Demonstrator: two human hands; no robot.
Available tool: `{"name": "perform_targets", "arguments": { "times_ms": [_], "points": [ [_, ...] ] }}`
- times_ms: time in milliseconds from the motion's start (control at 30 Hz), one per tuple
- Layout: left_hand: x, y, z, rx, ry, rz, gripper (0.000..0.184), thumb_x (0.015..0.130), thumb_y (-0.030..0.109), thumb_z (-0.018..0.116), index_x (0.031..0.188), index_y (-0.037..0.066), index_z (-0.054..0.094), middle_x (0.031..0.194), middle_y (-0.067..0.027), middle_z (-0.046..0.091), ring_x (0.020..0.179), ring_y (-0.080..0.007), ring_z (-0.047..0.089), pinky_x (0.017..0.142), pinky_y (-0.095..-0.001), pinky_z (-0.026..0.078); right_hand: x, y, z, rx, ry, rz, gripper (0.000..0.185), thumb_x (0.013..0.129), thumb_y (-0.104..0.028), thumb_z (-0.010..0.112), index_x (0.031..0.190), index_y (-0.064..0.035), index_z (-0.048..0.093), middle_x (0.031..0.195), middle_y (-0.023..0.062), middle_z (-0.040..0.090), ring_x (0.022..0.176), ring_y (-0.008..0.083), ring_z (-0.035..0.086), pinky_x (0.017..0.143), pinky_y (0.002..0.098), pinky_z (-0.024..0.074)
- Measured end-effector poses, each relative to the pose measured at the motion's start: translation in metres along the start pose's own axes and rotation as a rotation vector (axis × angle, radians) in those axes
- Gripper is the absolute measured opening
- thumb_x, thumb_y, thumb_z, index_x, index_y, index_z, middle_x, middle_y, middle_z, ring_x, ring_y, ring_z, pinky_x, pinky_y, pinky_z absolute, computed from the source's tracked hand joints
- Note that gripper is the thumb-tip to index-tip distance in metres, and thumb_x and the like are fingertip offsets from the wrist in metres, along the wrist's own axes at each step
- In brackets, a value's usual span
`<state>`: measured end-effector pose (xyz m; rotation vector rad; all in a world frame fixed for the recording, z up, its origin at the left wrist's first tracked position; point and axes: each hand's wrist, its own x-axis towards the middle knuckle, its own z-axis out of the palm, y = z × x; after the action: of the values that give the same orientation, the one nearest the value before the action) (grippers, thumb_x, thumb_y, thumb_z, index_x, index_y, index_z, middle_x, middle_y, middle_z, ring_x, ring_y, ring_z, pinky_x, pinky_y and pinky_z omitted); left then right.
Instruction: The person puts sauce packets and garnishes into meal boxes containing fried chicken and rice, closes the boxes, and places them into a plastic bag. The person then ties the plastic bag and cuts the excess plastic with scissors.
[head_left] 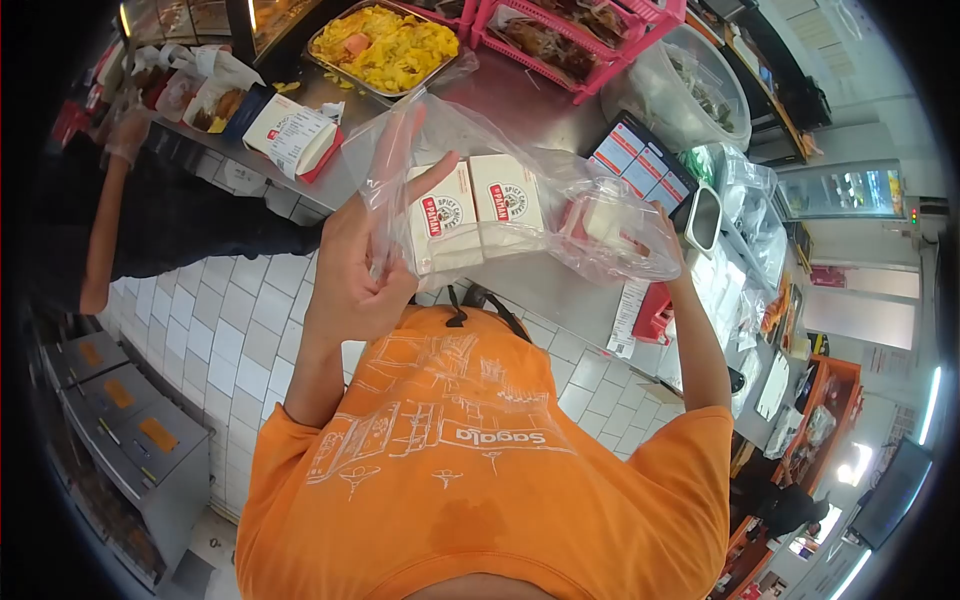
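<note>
A clear plastic bag (385, 125) is stretched out in front of my chest, with two white "Paman Spicy Chicken" boxes side by side in it, a left box (447, 245) and a right box (512, 232). My left hand (362, 260) grips the bag's left side, some fingers curled and others stretched along the plastic. On the other side, my right hand (668, 245) is closed on the bag's gathered plastic and is partly hidden by it. Next to the right hand, a small red-and-white item (605, 220) shows through the clear plastic; its kind I cannot make out.
A tray of yellow food (385, 50) and pink baskets (570, 50) stand along the steel counter (500, 100). A tablet (640, 160) and a receipt (626, 320) are at the right. Another box with a receipt (290, 135) sits left, where a co-worker's arm (110, 210) reaches.
</note>
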<state>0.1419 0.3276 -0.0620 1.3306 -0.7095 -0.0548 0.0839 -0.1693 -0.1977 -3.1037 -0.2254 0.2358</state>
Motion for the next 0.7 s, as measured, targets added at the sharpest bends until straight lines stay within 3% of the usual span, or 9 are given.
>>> {"name": "perform_targets", "arguments": {
  "times_ms": [167, 233, 333, 367, 400, 500, 567, 633, 700],
  "points": [
    [0.001, -0.012, -0.006, 0.022, 0.037, 0.086, 0.093, 0.064, -0.01, 0.035, 0.156, -0.003, 0.023, 0.162, -0.0289, 0.016, 0.15, -0.0461, 0.017, 0.115, -0.0572, 0.033, -0.023, -0.057, -0.132, 0.035, 0.493, 0.078, 0.084, 0.076, -0.021, 0.083, 0.147, -0.0122, 0.04, 0.12, 0.014, 0.057, 0.112, 0.0311, 0.059, 0.095, 0.0424, 0.049],
    [0.004, -0.014, -0.009, 0.147, -0.005, 0.098, 0.097, 0.061, -0.007, 0.04, 0.156, -0.005, 0.021, 0.162, -0.0288, 0.021, 0.145, -0.0415, 0.033, 0.108, -0.0398, 0.039, -0.036, -0.087, -0.193, 0.524, 0.521, 0.4, 0.084, 0.075, -0.023, 0.086, 0.144, -0.0059, 0.042, 0.122, 0.0145, 0.06, 0.106, 0.0265, 0.063, 0.089, 0.0373, 0.0542],
    [0.009, -0.02, 0.002, 0.087, 0.007, 0.059, 0.096, 0.061, -0.007, 0.041, 0.155, -0.007, 0.022, 0.163, -0.027, 0.021, 0.144, -0.0403, 0.036, 0.105, -0.0344, 0.041, -0.015, -0.167, -0.201, 1.343, 0.775, 0.289, 0.044, 0.09, -0.021, 0.07, 0.125, 0.0007, 0.054, 0.117, 0.0117, 0.061, 0.104, 0.02, 0.065, 0.09, 0.0385, 0.0552],
    [0.009, -0.023, 0.006, 0.052, 0.01, 0.046, 0.095, 0.062, -0.007, 0.041, 0.155, -0.007, 0.022, 0.163, -0.0265, 0.02, 0.145, -0.0405, 0.035, 0.106, -0.0346, 0.041, -0.009, -0.191, -0.168, 1.345, 0.79, 0.298, 0.044, 0.09, -0.021, 0.07, 0.125, 0.0007, 0.054, 0.117, 0.0117, 0.061, 0.104, 0.02, 0.065, 0.09, 0.0385, 0.0552],
    [0.009, -0.031, 0.01, -0.034, 0.099, 0.122, 0.091, 0.064, -0.007, 0.042, 0.154, -0.008, 0.025, 0.163, -0.0251, 0.02, 0.146, -0.0401, 0.032, 0.104, -0.0333, 0.042, -0.002, -0.215, -0.112, 0.559, 0.825, 0.149, 0.035, 0.092, -0.02, 0.068, 0.12, -0.0026, 0.057, 0.115, 0.013, 0.061, 0.107, 0.0261, 0.062, 0.095, 0.045, 0.0504],
    [0.016, -0.025, 0.006, -0.095, 0.271, 0.198, 0.083, 0.067, -0.007, 0.045, 0.149, -0.009, 0.034, 0.162, -0.0247, 0.023, 0.144, -0.037, 0.037, 0.096, -0.0301, 0.046, 0.052, -0.298, -0.083, 1.112, 0.476, 0.119, 0.054, 0.076, -0.024, 0.082, 0.12, -0.0051, 0.056, 0.119, 0.0156, 0.057, 0.104, 0.0284, 0.057, 0.097, 0.0439, 0.0456],
    [0.012, -0.021, -0.001, -0.076, 0.392, 0.192, 0.078, 0.069, -0.006, 0.047, 0.146, -0.009, 0.038, 0.161, -0.0257, 0.027, 0.141, -0.0342, 0.045, 0.091, -0.0283, 0.049, 0.07, -0.308, -0.069, 0.996, 0.664, 0.187, 0.063, 0.071, -0.031, 0.088, 0.117, -0.0053, 0.054, 0.11, 0.0169, 0.058, 0.094, 0.0314, 0.055, 0.094, 0.0435, 0.0458],
    [-0.005, -0.014, -0.004, 0.205, 0.129, 0.079, 0.081, 0.068, -0.006, 0.047, 0.149, -0.008, 0.035, 0.157, -0.0282, 0.034, 0.12, -0.0302, 0.059, 0.076, -0.029, 0.051, 0.086, -0.283, -0.022, 0.696, 0.604, 0.107, 0.077, 0.066, -0.045, 0.088, 0.121, -0.0033, 0.054, 0.113, 0.0182, 0.061, 0.1, 0.0333, 0.058, 0.096, 0.0438, 0.0456],
    [-0.01, -0.008, 0.007, 0.23, -0.004, 0.011, 0.089, 0.067, -0.007, 0.046, 0.154, -0.004, 0.024, 0.157, -0.0278, 0.029, 0.114, -0.032, 0.056, 0.061, -0.0253, 0.046, 0.098, -0.266, 0.002, 0.892, -0.03, 0.335, 0.091, 0.066, -0.055, 0.083, 0.131, -0.0005, 0.051, 0.128, 0.0213, 0.058, 0.117, 0.0368, 0.056, 0.101, 0.045, 0.0439]
  ]
}}
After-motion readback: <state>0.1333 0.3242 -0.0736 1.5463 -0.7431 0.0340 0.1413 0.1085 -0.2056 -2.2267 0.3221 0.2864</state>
